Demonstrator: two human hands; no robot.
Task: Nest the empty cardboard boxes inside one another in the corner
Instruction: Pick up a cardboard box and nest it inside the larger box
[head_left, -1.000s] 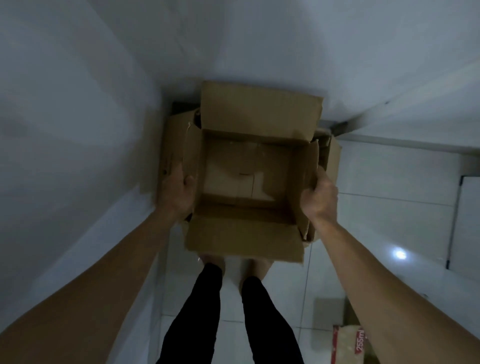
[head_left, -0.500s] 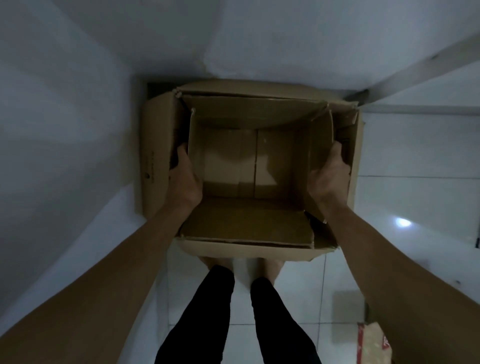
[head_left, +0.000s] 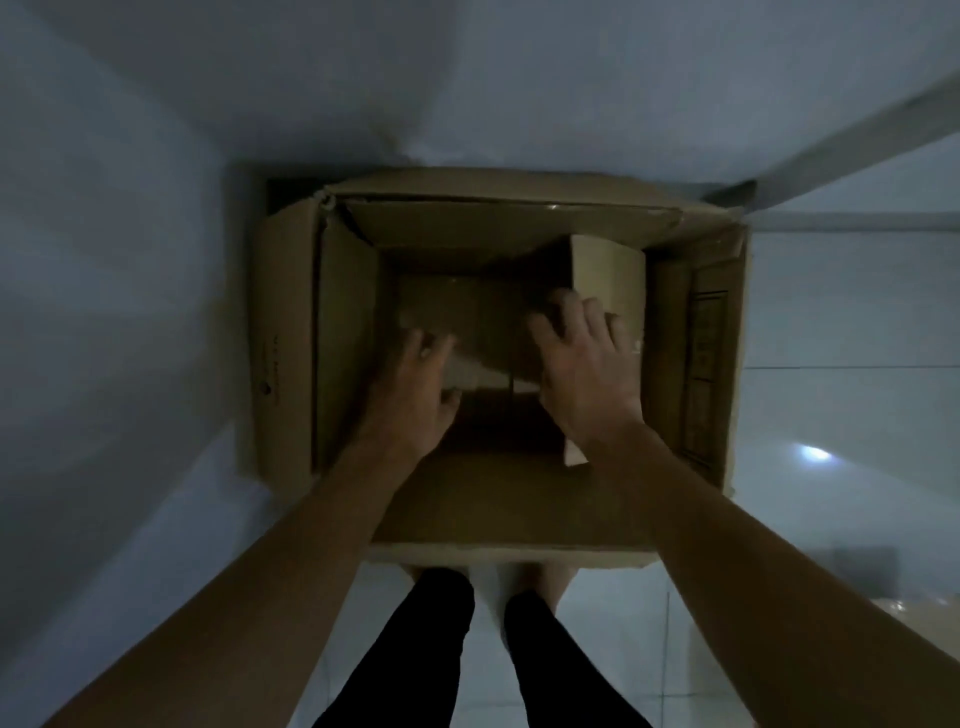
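Observation:
A large open cardboard box (head_left: 283, 338) stands on the floor in the corner where two white walls meet. A smaller brown box (head_left: 509, 499) sits inside it, its near flap folded toward me and its far flap (head_left: 509, 228) leaning on the back wall. Both my hands reach down into the inner box. My left hand (head_left: 423, 389) has spread fingers lying on the box's inside. My right hand (head_left: 587, 364) lies flat with fingers apart against the right inner flap (head_left: 608, 270). Neither hand grips anything. The box bottom is dim.
White walls close in on the left and behind the boxes. A pale tiled floor (head_left: 831, 415) stretches to the right, with a bright light reflection. My legs in black trousers (head_left: 415, 649) stand right in front of the boxes. Another cardboard edge (head_left: 924, 618) shows at the lower right.
The smaller box went from being held by its sides above the big box to sitting inside it. Both hands let go of its sides and moved into its opening.

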